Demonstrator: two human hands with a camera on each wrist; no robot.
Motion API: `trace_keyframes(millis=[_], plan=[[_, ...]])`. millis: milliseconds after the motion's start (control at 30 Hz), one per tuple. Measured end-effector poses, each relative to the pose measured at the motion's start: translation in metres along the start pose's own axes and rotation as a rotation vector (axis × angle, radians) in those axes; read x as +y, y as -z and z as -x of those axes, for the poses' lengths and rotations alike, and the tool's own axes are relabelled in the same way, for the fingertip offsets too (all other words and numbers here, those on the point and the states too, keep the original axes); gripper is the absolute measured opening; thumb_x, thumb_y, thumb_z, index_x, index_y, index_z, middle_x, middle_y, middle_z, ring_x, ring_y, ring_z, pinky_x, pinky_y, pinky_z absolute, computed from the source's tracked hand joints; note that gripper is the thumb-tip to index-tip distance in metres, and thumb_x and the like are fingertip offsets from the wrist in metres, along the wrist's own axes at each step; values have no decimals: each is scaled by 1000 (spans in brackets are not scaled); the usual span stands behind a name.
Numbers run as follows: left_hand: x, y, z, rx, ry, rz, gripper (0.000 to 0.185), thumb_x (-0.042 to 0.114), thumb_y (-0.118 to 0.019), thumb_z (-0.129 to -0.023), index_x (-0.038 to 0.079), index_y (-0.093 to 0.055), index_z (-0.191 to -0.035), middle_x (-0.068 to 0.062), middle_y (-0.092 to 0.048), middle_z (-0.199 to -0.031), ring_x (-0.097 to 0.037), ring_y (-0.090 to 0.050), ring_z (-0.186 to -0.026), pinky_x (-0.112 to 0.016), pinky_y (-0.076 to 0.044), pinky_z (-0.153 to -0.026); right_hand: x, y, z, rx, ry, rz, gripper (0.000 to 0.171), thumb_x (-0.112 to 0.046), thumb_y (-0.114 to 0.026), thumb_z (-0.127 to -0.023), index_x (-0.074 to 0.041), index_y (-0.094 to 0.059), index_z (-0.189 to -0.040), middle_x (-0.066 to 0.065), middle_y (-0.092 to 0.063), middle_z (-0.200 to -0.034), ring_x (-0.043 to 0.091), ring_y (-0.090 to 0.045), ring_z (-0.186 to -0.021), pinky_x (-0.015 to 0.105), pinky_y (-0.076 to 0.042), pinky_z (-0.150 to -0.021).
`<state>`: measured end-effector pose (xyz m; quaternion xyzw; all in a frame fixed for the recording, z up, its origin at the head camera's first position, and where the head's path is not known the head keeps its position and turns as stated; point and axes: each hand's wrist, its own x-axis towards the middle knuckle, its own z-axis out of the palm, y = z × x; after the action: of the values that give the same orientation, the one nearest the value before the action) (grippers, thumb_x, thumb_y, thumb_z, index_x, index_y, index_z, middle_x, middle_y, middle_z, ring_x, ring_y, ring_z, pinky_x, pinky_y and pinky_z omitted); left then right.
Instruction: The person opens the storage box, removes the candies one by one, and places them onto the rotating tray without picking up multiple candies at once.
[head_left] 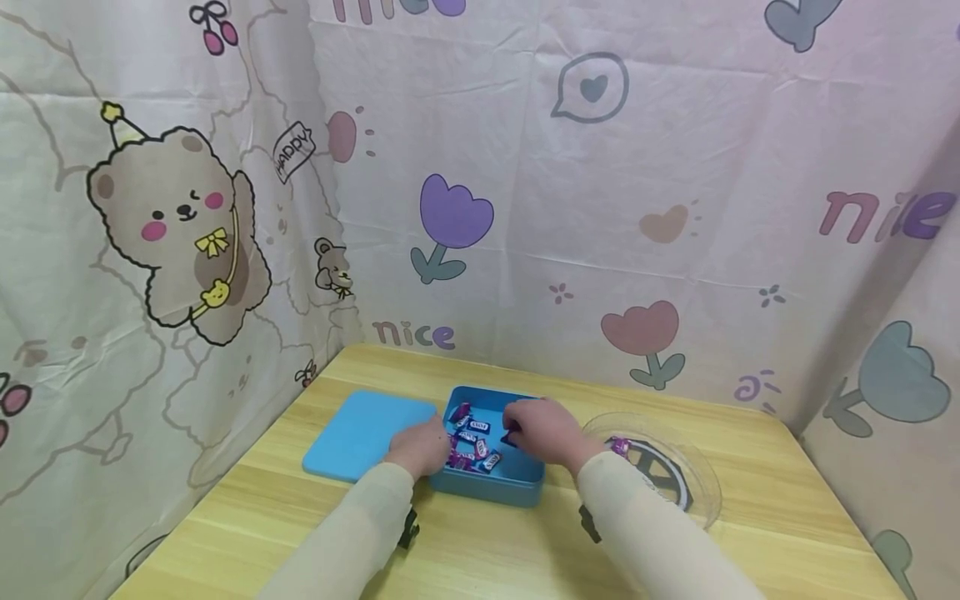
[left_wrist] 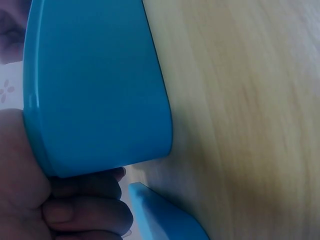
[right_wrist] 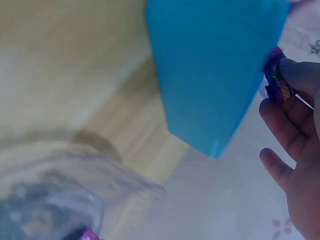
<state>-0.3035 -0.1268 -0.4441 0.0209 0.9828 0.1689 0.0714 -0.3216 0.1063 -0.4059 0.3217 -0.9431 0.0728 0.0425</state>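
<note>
I pinch a purple candy [right_wrist: 276, 80] between the fingertips [right_wrist: 295, 75] of my right hand [head_left: 547, 432], just over the blue box [head_left: 517, 483]. The wrist view shows the wrapper against the box's upper edge, my other fingers loosely spread below it. The box sits mid-table, open, with more wrapped candies [head_left: 468, 442] lying in its left half, purple and blue with white labels.

My left hand [head_left: 420, 448] is on the box's left wall, fingers curled round the near corner; from the left wrist I see them tucked under the rim, touching the blue wall. So that hand holds the box, and the right holds only the one candy.

Just beside the box on its left lies the lid [head_left: 363, 433], flat on the table, its edge close to my left knuckles. To the right of the box stands a clear plate [head_left: 693, 479] with a dark pattern in its base; a purple candy [head_left: 619, 446] lies on it near my right wrist.

All this is on a pale wooden table [head_left: 787, 517]. Around the table hangs a cloth [head_left: 525, 208] printed with tulips, bears and the word "nice". Both my sleeves [head_left: 645, 525] are cream.
</note>
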Motion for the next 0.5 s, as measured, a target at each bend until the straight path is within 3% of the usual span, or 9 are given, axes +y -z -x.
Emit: trace_keyframes(millis=[233, 500], plan=[[-2, 0, -2, 3, -8, -2, 55, 19, -47, -105, -7, -35, -152, -21, -42, -154, -36, -44, -138, -59, -40, -105, 17, 25, 6, 23, -67, -26, 10, -24, -76, -93, -22, -70, -101, -13, -64, -88, 9, -57, -79, 31, -52, -79], [-1, 0, -2, 1, -5, -21, 56, 20, -49, -105, -7, -36, -152, -20, -44, -153, -34, -48, -135, -59, -42, -103, 60, 39, 26, 28, -114, -91, 9, -13, -74, -92, -16, -66, -91, -10, -60, -80, 12, -56, -74, 35, -51, -72]])
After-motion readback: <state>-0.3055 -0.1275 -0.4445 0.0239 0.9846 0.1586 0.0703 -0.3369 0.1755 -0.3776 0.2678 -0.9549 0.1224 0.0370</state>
